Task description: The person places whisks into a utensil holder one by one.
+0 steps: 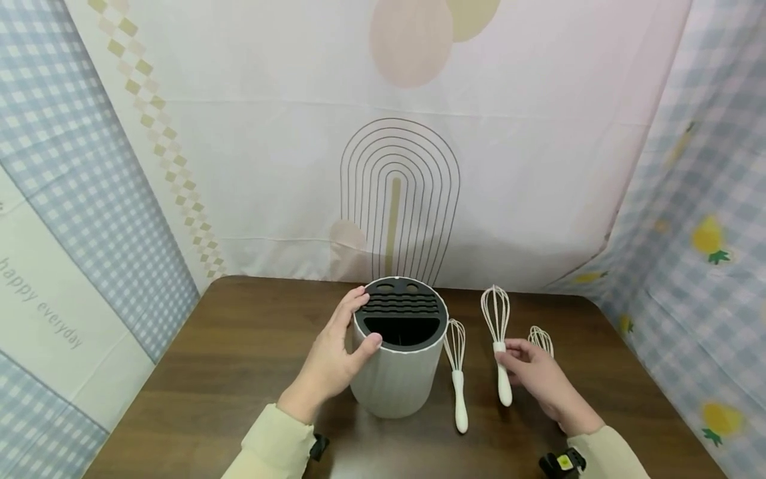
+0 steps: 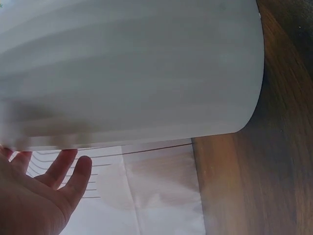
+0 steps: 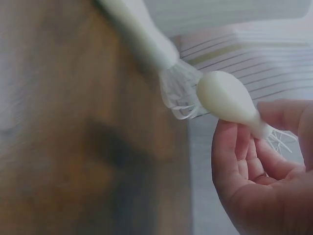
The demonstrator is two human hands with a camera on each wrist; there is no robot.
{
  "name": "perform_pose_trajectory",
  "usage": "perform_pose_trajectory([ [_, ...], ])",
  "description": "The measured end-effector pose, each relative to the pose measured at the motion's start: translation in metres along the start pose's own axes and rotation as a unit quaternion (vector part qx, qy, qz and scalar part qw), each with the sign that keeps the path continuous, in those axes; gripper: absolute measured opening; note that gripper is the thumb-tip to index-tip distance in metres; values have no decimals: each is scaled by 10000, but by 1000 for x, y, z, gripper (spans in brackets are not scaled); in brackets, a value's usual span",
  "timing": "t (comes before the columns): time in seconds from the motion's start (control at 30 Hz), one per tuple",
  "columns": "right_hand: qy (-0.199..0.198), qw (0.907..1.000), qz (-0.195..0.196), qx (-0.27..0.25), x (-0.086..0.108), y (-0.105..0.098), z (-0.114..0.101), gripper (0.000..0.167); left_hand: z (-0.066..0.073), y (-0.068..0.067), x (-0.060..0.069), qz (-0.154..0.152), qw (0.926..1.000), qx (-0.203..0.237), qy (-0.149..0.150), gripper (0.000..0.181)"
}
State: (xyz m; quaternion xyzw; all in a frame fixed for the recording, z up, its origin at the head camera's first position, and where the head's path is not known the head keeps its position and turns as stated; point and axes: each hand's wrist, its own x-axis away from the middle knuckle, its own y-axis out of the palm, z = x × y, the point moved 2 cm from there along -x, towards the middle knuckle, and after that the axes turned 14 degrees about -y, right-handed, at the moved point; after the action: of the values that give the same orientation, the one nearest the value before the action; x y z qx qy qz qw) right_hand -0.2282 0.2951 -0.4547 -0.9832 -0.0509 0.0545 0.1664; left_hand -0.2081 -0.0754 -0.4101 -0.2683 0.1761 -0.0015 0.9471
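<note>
My right hand (image 1: 535,376) pinches a white whisk (image 1: 503,372) between thumb and fingers, near the top of its handle, wires pointing up. In the right wrist view the rounded handle end (image 3: 222,95) of that whisk appears large, lifted off the table. A white ribbed utensil holder (image 1: 391,386) with a black slotted lid stands upright at the middle. My left hand (image 1: 329,366) rests against its left side, thumb and fingers spread near the rim. A second whisk (image 1: 459,399) lies just right of the holder. The wires of a third whisk (image 1: 541,339) show behind my right hand.
The brown wooden table (image 1: 239,339) has rounded back corners. A pale patterned cloth (image 1: 269,166) hangs right behind it, and blue checked cloths hang on both sides. The holder's lid has one large half-round opening (image 1: 403,329), rows of slots and small round holes.
</note>
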Motion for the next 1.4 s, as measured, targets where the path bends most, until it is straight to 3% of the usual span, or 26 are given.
perform_pose_trajectory([
  [0.37,-954,9954,4,-28,4,1,-57,47,-3,3,-3,69,9993,191,323,61],
  [0.7,-1777,9832,410,33,6,0,-101,42,-2,6,-3,153,9988,243,390,60],
  [0.87,-2049,9763,592,-376,3,-1,-113,36,-2,8,-4,122,9990,226,378,60],
  [1.03,-2430,9603,745,-1152,1,3,-124,32,-3,8,-4,110,9989,260,387,61],
  [1.13,-2595,9504,803,-1517,0,10,-132,31,-3,8,-3,120,9989,253,384,61],
  [1.4,-2808,9374,676,-1944,-1,39,-147,35,-2,6,-1,194,9986,217,439,62],
])
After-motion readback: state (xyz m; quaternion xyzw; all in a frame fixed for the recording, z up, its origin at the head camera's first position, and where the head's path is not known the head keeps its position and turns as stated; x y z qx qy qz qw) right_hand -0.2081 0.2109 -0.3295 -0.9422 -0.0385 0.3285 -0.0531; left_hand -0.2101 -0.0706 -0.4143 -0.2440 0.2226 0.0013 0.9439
